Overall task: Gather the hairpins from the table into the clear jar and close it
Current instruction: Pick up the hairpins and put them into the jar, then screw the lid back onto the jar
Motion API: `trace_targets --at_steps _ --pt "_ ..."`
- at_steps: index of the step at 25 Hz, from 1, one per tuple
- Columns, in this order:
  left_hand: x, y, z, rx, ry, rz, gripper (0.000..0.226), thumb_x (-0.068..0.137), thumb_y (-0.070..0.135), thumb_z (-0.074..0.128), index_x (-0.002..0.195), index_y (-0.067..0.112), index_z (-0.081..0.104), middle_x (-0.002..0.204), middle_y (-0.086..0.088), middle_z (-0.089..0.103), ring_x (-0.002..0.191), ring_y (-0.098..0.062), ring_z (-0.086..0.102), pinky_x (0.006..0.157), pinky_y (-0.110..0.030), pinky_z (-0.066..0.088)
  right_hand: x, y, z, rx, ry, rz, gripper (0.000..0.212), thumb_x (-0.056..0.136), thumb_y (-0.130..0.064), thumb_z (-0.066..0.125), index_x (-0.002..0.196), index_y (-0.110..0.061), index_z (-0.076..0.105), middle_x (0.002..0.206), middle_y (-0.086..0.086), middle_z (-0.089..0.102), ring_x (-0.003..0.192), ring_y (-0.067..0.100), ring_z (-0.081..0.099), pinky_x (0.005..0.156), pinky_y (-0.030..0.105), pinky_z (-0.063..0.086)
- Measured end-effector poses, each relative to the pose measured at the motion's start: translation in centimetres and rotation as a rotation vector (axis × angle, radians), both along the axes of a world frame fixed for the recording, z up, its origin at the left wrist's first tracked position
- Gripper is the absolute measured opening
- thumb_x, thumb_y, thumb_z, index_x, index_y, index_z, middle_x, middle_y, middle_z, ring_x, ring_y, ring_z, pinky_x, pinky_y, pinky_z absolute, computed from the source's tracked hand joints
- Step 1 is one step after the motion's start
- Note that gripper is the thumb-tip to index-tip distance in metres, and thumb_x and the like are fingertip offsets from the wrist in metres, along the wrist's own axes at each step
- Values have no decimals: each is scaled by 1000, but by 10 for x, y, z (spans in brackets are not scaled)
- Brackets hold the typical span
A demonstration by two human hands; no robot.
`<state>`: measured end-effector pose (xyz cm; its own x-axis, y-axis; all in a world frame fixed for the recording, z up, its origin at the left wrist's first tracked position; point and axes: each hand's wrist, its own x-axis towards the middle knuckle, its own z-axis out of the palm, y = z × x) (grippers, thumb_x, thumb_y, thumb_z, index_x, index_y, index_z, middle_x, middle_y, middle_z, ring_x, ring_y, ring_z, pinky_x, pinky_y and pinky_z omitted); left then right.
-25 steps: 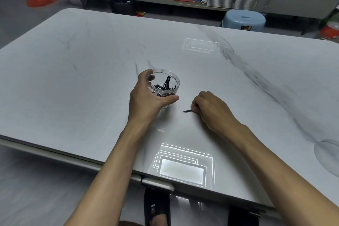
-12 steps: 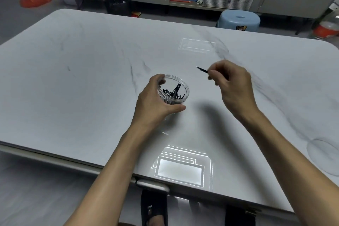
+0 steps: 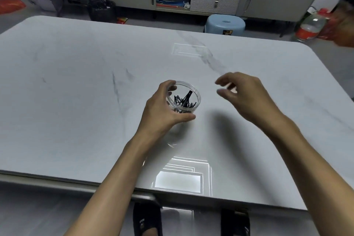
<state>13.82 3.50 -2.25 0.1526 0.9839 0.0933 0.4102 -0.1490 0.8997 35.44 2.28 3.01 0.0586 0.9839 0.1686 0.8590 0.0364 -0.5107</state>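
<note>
A small clear jar [image 3: 193, 90] stands open on the white marble table [image 3: 76, 86], holding several black hairpins [image 3: 183, 99]. My left hand [image 3: 162, 115] grips the jar from its left side, thumb in front and fingers at the far rim. My right hand [image 3: 243, 97] hovers above the table just right of the jar, its fingers loosely spread and blurred. I see no hairpin in it and no loose hairpins on the tabletop. No lid is in view.
Beyond the table's far edge stand a blue stool [image 3: 225, 25], a grey low cabinet [image 3: 210, 0], a black bin [image 3: 102, 8] and a large bottle [image 3: 310, 27] on the floor. My feet in black slippers [image 3: 147, 220] show below the near edge.
My right hand picked a hairpin off the table, lifted it towards the jar, and now hovers beside the jar with nothing in its fingers. My left hand kept holding the jar.
</note>
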Motion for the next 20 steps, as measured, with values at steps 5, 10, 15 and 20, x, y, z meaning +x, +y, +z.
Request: trace_targets --at_steps 5,10,15,20 --pt "40 -14 4 -19 -10 -97 92 54 28 93 133 30 46 127 15 58 120 -5 51 92 -20 41 78 -48 -1 -679 -359 -312 84 72 -51 78 143 -29 37 142 9 41 129 34 40 98 44 39" --pt "78 -27 6 -17 5 -174 92 55 26 93 134 29 46 127 13 58 120 -7 52 90 -18 40 119 -86 -26 -920 -430 -427 98 69 -55 75 147 -21 25 143 13 34 126 38 43 94 41 42" --pt "105 -32 4 -10 22 -222 93 53 27 93 133 30 46 127 13 58 120 -7 52 90 -19 40 131 -87 -34 -780 -386 -398 80 69 -49 74 135 -20 37 129 11 44 113 32 52 79 33 41" --pt "114 -35 0 -7 37 -275 92 52 28 94 132 33 48 123 14 59 116 -5 53 89 -14 41 124 -70 -22 -150 944 -371 76 71 -42 80 130 -13 41 115 9 56 97 23 64 83 39 57"
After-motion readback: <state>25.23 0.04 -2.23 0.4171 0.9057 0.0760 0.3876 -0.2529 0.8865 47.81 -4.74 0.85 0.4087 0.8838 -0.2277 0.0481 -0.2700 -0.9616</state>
